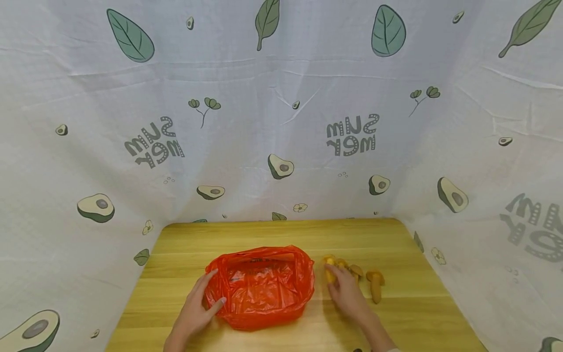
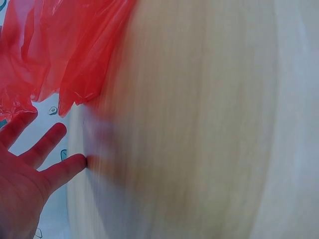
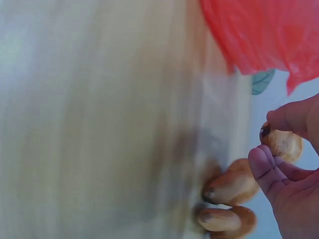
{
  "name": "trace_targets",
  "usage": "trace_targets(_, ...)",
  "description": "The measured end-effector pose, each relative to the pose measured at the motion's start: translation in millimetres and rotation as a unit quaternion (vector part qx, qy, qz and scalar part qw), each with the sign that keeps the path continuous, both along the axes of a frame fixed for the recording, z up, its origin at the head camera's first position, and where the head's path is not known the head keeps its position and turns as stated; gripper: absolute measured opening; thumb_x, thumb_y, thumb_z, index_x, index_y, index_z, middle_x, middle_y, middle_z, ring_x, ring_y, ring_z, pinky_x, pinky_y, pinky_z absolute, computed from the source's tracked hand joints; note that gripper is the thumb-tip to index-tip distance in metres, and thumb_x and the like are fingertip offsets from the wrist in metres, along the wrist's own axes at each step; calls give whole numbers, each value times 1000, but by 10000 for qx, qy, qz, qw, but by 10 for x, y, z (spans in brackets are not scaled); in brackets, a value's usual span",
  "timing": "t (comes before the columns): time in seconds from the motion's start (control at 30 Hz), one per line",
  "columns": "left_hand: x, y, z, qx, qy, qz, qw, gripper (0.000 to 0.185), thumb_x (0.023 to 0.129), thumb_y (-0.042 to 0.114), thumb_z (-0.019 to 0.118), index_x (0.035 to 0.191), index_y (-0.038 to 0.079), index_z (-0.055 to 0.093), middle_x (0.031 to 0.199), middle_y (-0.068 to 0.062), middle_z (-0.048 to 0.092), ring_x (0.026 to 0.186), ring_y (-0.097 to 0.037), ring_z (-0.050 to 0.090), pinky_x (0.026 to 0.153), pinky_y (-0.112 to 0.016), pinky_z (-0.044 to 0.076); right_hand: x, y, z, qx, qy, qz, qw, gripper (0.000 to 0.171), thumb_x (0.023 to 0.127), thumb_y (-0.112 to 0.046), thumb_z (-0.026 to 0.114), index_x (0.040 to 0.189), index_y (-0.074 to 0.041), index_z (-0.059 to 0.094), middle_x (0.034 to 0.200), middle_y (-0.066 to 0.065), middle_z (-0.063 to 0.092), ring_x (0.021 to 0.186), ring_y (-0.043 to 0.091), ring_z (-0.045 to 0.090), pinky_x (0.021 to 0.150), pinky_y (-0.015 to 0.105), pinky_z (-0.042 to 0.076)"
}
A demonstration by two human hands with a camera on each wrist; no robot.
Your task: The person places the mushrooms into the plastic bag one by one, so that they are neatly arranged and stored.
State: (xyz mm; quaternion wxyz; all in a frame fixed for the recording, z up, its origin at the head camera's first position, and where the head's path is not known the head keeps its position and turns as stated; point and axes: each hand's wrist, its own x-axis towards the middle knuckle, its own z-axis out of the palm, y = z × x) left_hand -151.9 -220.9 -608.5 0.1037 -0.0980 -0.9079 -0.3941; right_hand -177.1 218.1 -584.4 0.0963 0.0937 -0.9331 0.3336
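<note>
Both wrist views are smeared by motion: the table [image 2: 199, 124] is only a pale streaked band with no grain to read. In the left wrist view the left hand [image 2: 25, 169] is cut off by the left and bottom edges, and the bag [image 2: 60, 50] runs off the top. In the right wrist view the right hand [image 3: 294, 174] is cut by the right edge, hiding most of the small piece [image 3: 284, 144] it pinches, perhaps a mushroom. In the head view both forearms leave the bottom edge.
</note>
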Motion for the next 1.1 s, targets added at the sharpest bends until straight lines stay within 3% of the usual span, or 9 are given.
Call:
trace_targets(0.23,-1,-7,9,45,70,-34,10000,75,89,34,80,154,18,46,153,-18,50,139,-49,49,105,-71,46,-49,37,145,-9,896,205,9958,53,82,5,78,132,-3,66,83,0,56,68,2,45,57,20,43)
trace_targets(0.4,-4,-19,2,44,80,-26,10000,74,89,35,80,153,19,47,153,-18,50,139,-49,49,105,-71,46,-63,19,280,15,1051,222,9942,53,83,4,79,133,-4,66,88,5,60,66,2,44,55,19,42)
trace_targets(0.6,-13,-19,-3,67,21,-30,10000,73,89,35,80,153,20,47,153,-17,50,140,-48,48,105,-71,46,-43,-70,485,-132,683,224,9973,52,87,-3,75,138,-8,64,105,10,63,69,2,46,58,19,45)
trace_targets(0.9,-12,-9,-3,53,37,-25,10000,73,88,35,81,152,18,48,152,-17,51,139,-48,49,106,-70,46,-67,-287,649,-446,-180,108,9988,55,90,-7,75,142,-19,61,113,9,61,75,12,50,60,20,48)
trace_targets(1.1,-11,4,-12,47,106,-27,9999,70,87,32,82,148,17,51,150,-18,53,139,-48,50,106,-70,46,-70,-456,680,-405,-92,217,9989,55,88,-7,75,140,-20,63,107,4,61,74,11,51,61,20,47)
